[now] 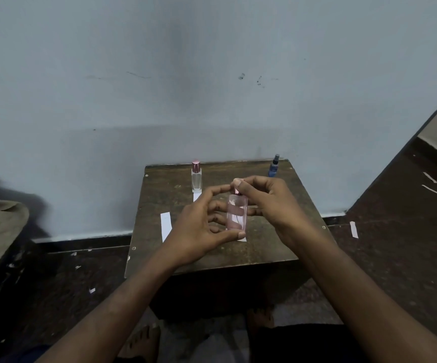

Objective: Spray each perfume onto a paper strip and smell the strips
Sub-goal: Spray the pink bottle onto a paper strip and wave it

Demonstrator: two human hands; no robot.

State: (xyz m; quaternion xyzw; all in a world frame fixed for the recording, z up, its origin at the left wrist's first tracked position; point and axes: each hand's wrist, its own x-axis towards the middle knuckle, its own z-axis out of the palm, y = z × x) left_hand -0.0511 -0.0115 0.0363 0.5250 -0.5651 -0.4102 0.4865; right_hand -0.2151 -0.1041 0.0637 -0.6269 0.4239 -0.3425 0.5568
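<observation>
While the left hand (201, 226) holds the clear pink rectangular glass perfume bottle (236, 215) upright above the dark wooden desk (277, 247), its grip grasping top and base, the right hand (267, 199) pinches the bottle's pink cap. A clear glass bottle with a pink cap (196, 176) and a blue spray bottle (274, 166) stand near the desk's far edge, well apart, and 1 white paper strip (166, 226) lies at the left.

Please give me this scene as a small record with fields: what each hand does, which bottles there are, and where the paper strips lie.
left hand: holds the clear pink glass perfume bottle upright, thumb at its base
right hand: pinches the bottle's top
other bottles: clear glass bottle with pink cap and blue spray bottle, both standing at the back of the dark wooden table
strips: white paper strip left of the hands; others partly hidden
</observation>
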